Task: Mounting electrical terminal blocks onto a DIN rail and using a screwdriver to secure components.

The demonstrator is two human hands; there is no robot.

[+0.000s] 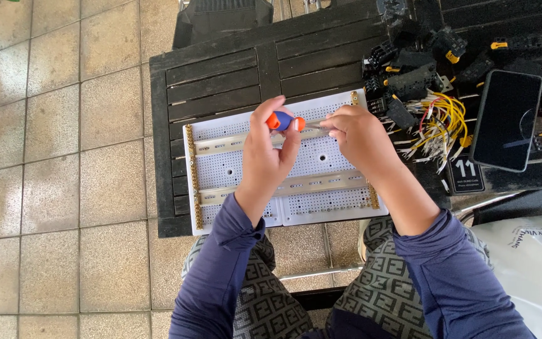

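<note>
I have my left hand (265, 154) closed in a grip around the screwdriver (285, 121), its orange-and-blue handle above the white perforated board (233, 169) on the dark slatted table (221, 75). My right hand (360, 135) pinches the screwdriver's shaft over the board's upper metal rail (221, 143). Yellow wires (440, 119) lie right of the board.
</note>
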